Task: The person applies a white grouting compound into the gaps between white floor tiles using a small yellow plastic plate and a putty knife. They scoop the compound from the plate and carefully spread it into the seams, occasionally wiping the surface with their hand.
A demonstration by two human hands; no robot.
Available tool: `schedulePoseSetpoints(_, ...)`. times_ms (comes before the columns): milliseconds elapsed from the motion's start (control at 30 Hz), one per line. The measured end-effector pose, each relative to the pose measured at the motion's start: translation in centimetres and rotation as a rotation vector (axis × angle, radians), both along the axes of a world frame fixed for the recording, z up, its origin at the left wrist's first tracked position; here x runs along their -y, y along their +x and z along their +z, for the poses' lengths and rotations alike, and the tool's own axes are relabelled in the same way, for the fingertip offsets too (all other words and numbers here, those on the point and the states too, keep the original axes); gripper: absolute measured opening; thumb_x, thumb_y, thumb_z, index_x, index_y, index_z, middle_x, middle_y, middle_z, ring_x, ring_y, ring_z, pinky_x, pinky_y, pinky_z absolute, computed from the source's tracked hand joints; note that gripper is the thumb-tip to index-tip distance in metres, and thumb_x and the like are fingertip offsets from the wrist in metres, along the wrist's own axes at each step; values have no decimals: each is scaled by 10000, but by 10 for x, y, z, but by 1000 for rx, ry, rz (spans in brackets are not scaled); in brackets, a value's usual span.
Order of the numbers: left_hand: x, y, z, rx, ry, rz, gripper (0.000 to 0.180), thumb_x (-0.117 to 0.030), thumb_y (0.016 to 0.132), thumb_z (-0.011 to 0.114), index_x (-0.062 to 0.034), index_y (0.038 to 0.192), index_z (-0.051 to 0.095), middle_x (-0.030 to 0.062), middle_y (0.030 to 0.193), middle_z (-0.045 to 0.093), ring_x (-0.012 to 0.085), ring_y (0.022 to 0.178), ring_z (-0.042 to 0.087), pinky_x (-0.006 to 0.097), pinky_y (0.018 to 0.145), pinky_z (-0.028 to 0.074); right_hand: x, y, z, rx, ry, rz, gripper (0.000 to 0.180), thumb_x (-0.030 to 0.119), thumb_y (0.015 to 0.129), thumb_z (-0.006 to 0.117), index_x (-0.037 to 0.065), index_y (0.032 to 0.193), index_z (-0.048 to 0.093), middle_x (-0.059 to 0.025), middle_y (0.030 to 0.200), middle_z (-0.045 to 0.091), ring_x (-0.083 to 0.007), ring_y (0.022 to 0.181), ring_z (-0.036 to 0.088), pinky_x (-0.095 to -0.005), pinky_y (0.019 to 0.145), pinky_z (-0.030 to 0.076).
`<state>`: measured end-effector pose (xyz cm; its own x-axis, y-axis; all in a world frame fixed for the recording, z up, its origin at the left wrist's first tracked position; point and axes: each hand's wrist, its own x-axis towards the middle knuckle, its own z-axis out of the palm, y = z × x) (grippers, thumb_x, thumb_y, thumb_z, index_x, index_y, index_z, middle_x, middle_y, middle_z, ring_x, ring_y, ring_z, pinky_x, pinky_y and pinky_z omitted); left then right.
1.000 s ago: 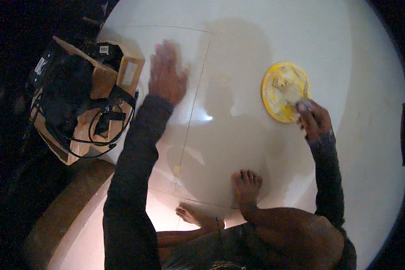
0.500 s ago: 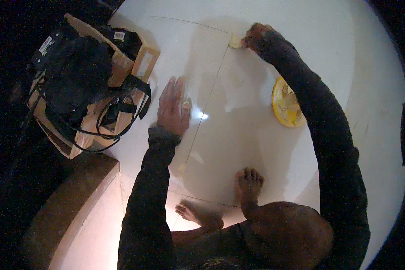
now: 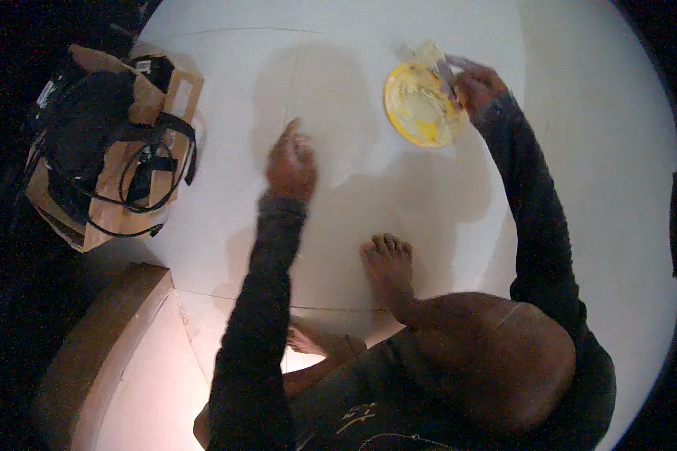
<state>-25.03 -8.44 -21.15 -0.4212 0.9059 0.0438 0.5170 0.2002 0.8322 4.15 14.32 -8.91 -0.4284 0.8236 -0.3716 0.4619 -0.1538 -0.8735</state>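
Observation:
My right hand [image 3: 474, 86] grips a putty knife [image 3: 431, 54] at the far right of centre. Pale paste coats its blade, which is over the far rim of a round yellow lid [image 3: 391, 101]. More of the pale paste [image 3: 417, 101] is smeared across the lid's inside, and my right fingers are close to its right edge. To the left, my left hand [image 3: 292, 165] is over the pale tiled floor [image 3: 338, 188] with nothing visible in it. Its index finger stretches forward and the others bend loosely, slightly blurred.
At the left stands an open cardboard box [image 3: 184, 94] with black bags and a looping black cable [image 3: 120, 203]. A brown ledge [image 3: 113, 338] curves along the lower left. My bare foot [image 3: 387, 259] and bent knee [image 3: 496, 353] are in the lower middle.
My right hand has brought the putty knife from the floor joint to the yellow lid. My left hand has gone from flat to loosely bent. The whole view has shifted.

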Motion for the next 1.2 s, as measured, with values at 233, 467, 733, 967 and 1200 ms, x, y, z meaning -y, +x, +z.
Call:
schedulePoseSetpoints(233,-92,147,41,110,-248,85,884,-204,871,667,23,1522,113,259,1363,492,413,1138,580,479,984,469,131,101,-64,557,482,87,197,203,935,567,43,1004,660,-173,859,639,-336,759,639,-425,681,536)
schedulePoseSetpoints(467,-118,150,37,-17,-400,63,883,-116,852,690,43,1509,123,250,1390,447,386,1109,621,426,924,542,159,33,-97,797,457,25,305,179,890,606,179,1195,626,-161,1009,626,-374,847,655,-455,731,540)
schedulePoseSetpoints(733,-133,144,36,91,-387,141,841,-28,812,700,63,1482,199,242,1373,463,379,1130,611,437,961,526,169,37,-73,1012,449,321,435,205,887,554,108,1310,532,-203,1061,624,-383,922,661,-487,768,551)
schedulePoseSetpoints(967,-131,159,33,15,-358,39,653,-53,826,697,59,1361,341,206,1307,497,364,1096,626,431,940,539,162,118,-59,334,111,-316,253,177,956,559,1,1115,646,-52,863,681,-131,610,645,-283,518,524)
schedulePoseSetpoints(1200,-130,143,35,15,-425,62,520,-122,833,724,14,1242,433,185,1240,519,335,1085,621,432,908,548,83,108,-25,548,187,-146,229,196,957,509,46,954,682,-72,723,676,-147,596,647,-308,541,515)
